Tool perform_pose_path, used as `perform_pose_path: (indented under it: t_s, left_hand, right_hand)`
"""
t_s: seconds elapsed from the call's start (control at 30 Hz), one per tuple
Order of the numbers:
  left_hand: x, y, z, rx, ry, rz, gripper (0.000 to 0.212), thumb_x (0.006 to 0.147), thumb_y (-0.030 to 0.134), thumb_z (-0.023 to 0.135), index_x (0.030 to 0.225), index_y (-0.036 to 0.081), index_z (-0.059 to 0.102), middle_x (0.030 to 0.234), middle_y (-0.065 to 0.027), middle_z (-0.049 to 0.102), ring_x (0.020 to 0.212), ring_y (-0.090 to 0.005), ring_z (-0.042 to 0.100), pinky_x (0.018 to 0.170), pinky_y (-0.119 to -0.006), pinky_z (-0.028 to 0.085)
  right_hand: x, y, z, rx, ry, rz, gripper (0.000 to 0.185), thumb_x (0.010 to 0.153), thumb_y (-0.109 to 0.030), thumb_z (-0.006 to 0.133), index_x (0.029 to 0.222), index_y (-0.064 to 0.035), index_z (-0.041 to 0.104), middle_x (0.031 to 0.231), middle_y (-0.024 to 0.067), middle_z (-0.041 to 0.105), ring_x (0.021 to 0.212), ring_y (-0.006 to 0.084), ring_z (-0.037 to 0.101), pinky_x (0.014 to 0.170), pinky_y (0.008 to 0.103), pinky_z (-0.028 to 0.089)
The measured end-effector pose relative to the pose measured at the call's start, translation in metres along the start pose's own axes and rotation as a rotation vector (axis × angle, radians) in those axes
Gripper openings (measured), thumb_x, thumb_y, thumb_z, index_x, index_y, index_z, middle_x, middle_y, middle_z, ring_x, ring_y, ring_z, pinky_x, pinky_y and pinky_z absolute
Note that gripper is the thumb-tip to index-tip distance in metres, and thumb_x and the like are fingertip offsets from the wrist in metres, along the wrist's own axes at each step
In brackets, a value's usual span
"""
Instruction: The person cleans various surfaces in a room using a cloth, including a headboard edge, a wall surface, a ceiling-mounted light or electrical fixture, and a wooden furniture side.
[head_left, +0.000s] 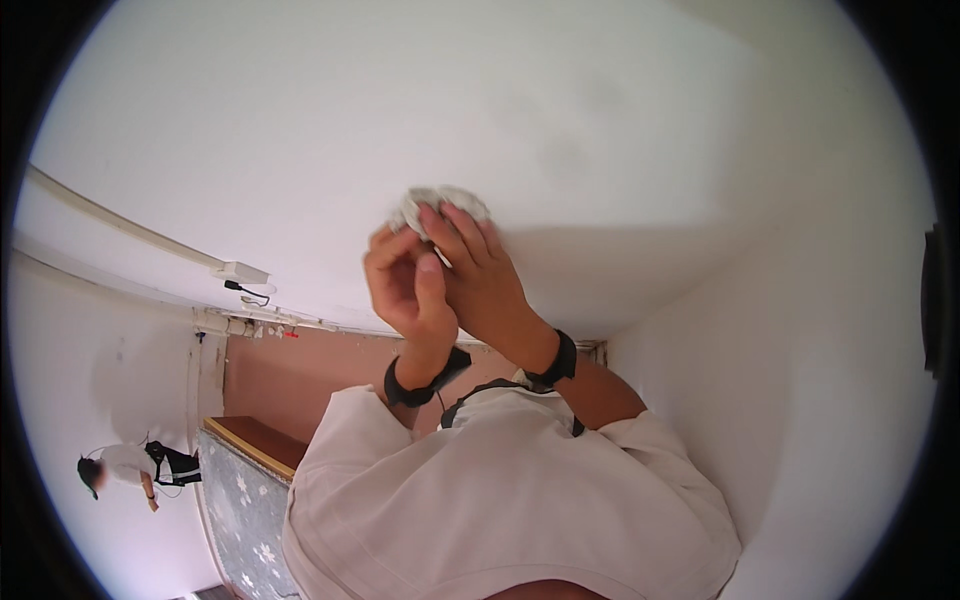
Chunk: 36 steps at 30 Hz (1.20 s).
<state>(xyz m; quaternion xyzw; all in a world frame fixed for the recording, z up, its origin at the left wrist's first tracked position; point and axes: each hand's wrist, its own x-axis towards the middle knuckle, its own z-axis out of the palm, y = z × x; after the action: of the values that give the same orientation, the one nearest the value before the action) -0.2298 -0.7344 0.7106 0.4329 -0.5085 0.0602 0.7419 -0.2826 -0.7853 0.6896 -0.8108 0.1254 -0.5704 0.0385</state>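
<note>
A crumpled white-grey cloth (472, 202) is bunched up in front of the white wall (300, 135); I cannot tell whether it touches the surface. Spread across the cloth's near side are the fingers of my right hand (484, 277). My left hand (409, 292) curls around its left lower edge, with the thumb pointing up and the palm partly turned towards me. Each wrist wears a black band, and a dark box-like piece sits by the left one. Faint grey smudges (564, 154) mark the wall above the cloth.
A second wall (705, 382) meets this one at a corner on my right. On the left run a cable trunking (127, 217), a white socket box (244, 271) with a black plug, and pipes. A bed with a floral cover (244, 502) and another person (127, 465) are lower left.
</note>
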Motion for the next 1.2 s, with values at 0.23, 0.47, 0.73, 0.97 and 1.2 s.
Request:
perform_pose_path:
  t_s: [0.23, 0.47, 0.73, 0.97, 1.2]
  left_hand:
    - [0.002, -0.014, -0.007, 0.029, 0.014, -0.04, 0.019, 0.083, 0.002, 0.047, 0.102, 0.0, 0.045, 0.094, -0.0064, 0.046, 0.081, -0.0122, 0.042, 0.078, -0.027, 0.036]
    - [-0.046, -0.06, -0.05, 0.129, -0.106, -0.054, 0.019, 0.079, -0.003, 0.05, 0.098, 0.0, 0.047, 0.1, -0.0164, 0.05, 0.074, -0.0144, 0.051, 0.063, -0.023, 0.043]
    - [-0.042, -0.088, -0.132, 0.06, -0.09, -0.177, 0.015, 0.082, -0.005, 0.045, 0.096, 0.001, 0.044, 0.101, -0.0133, 0.049, 0.08, -0.0136, 0.05, 0.067, -0.024, 0.044]
    - [-0.002, -0.107, -0.252, 0.039, -0.038, -0.266, 0.017, 0.081, -0.007, 0.046, 0.096, 0.001, 0.046, 0.102, -0.0122, 0.049, 0.076, -0.0115, 0.048, 0.066, -0.023, 0.042]
    - [0.049, -0.089, -0.384, 0.13, -0.039, -0.277, 0.038, 0.073, -0.003, 0.054, 0.111, -0.003, 0.049, 0.112, -0.0186, 0.045, 0.096, -0.0246, 0.051, 0.077, -0.029, 0.045]
  right_hand:
    - [-0.004, 0.004, 0.015, -0.039, 0.037, -0.047, 0.033, 0.073, -0.014, 0.059, 0.105, -0.0106, 0.052, 0.132, 0.0037, 0.036, 0.119, 0.0232, 0.037, 0.091, 0.0382, 0.037]
    - [-0.085, -0.003, 0.073, -0.079, -0.016, 0.06, 0.042, 0.073, -0.017, 0.061, 0.111, -0.005, 0.047, 0.128, 0.0116, 0.031, 0.112, 0.0348, 0.036, 0.082, 0.0515, 0.036]
    - [-0.1, -0.046, 0.142, -0.154, -0.245, 0.042, 0.06, 0.071, -0.025, 0.061, 0.123, -0.0047, 0.039, 0.134, 0.0122, 0.025, 0.119, 0.0352, 0.028, 0.086, 0.0551, 0.03]
    - [-0.07, -0.121, 0.246, -0.081, -0.304, 0.09, 0.062, 0.075, -0.024, 0.059, 0.127, -0.0023, 0.034, 0.138, 0.0157, 0.02, 0.124, 0.0395, 0.021, 0.092, 0.0573, 0.025]
    - [0.017, -0.204, 0.311, 0.348, -0.291, -0.008, 0.05, 0.075, -0.013, 0.06, 0.119, 0.0033, 0.044, 0.137, 0.0187, 0.022, 0.124, 0.0425, 0.026, 0.096, 0.055, 0.03]
